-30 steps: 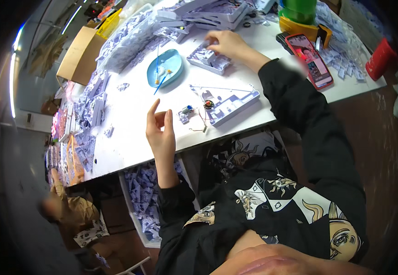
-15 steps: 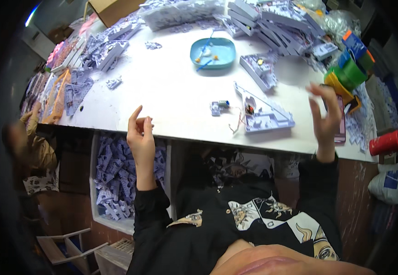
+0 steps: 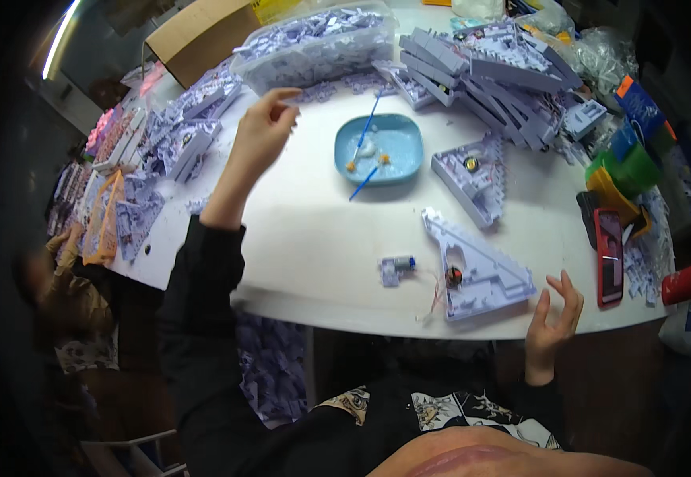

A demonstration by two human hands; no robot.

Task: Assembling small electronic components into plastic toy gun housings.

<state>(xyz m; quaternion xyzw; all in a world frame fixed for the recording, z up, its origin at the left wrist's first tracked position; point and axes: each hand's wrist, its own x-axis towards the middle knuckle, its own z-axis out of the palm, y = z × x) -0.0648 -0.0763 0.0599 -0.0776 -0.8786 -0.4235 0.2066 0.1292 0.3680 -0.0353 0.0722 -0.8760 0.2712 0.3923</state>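
Note:
My left hand point(image 3: 264, 131) is stretched out over the far left part of the table, left of a light blue dish point(image 3: 381, 176). Nothing shows in its loosely bent, parted fingers. Near the front edge, my right hand point(image 3: 554, 318) is open and empty beside a pale lilac triangular plastic housing point(image 3: 485, 278). That housing carries a small round red-and-black part and thin wires. To its left lies a small motor point(image 3: 399, 263) on a lilac bracket. Behind it sits a second triangular housing point(image 3: 473, 179) with a round metal part. Two blue sticks point(image 3: 364, 182) lean in the dish.
A clear tub point(image 3: 314, 60) of lilac pieces stands at the back, with stacked housings point(image 3: 496, 71) to its right. On the right are a phone point(image 3: 609, 258), a tape roll point(image 3: 640, 168) and a red cylinder point(image 3: 687, 282). Another person point(image 3: 71, 270) works at the left.
My left hand has moved from the front edge far forward over the table. My right hand has lowered toward the housing's right corner. The view has shifted.

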